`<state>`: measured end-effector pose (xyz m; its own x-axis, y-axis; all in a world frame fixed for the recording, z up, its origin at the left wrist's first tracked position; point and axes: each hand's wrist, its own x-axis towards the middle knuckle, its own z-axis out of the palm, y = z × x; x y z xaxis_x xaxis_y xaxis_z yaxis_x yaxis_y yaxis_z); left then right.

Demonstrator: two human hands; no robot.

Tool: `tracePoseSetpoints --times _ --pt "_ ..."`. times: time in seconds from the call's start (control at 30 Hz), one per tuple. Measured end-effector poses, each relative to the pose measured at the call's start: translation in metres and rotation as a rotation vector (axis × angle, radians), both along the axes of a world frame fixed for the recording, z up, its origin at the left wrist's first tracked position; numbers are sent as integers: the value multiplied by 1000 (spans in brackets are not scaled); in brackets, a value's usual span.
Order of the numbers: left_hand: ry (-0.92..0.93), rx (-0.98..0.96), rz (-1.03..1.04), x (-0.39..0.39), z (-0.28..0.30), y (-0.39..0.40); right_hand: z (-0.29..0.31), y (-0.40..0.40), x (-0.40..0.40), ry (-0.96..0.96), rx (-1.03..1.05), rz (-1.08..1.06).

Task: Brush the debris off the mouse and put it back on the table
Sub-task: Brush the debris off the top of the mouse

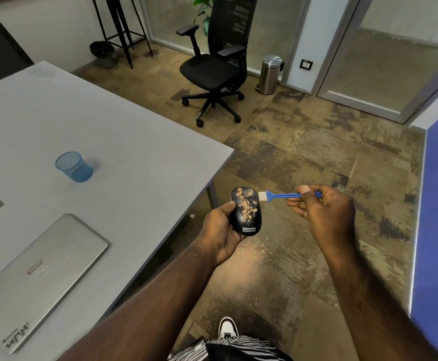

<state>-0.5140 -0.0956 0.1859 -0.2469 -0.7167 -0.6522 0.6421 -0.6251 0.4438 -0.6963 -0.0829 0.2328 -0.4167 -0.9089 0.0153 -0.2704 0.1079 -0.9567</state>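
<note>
Head view: the mouse [246, 209] is cradled in the left grip [221, 231] beyond the counter [145, 142] edge, so debris [248, 211] falls floorward, while the brush [281, 196] is pinched in the right grip [324, 211], bristles beside the mouse.

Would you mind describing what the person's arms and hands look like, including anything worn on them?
Both forearms are bare as far as the view reaches, with no sleeves in sight. The left hand and right hand wear no gloves, and no rings, watch or bracelet are visible. The right thumbnail is short and pale.

Mottled brown carpet [303, 157], black office chair [214, 66], steel bin [269, 74] beside glass partitions [384, 56].
</note>
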Motion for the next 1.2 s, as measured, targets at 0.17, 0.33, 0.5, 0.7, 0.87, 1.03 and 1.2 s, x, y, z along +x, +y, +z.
tracePoseSetpoints --times 0.17,0.33,0.5,0.7,0.87,1.03,1.2 --pt "-17 0 -10 -1 -1 1 -3 -3 7 132 77 14" --pt "-9 1 -2 -1 0 2 4 -4 2 0 4 7" --pt "-9 -3 -7 -3 4 2 3 -6 4 162 56 12" --pt "0 -12 -7 -4 4 4 1 -7 3 151 35 36" --pt "2 -18 -13 -4 1 6 1 -10 -1 168 48 -8" --pt "0 -22 -15 -5 2 7 -2 -13 -3 245 70 7" --pt "2 -16 -14 -8 6 9 -2 -17 -2 184 22 23"
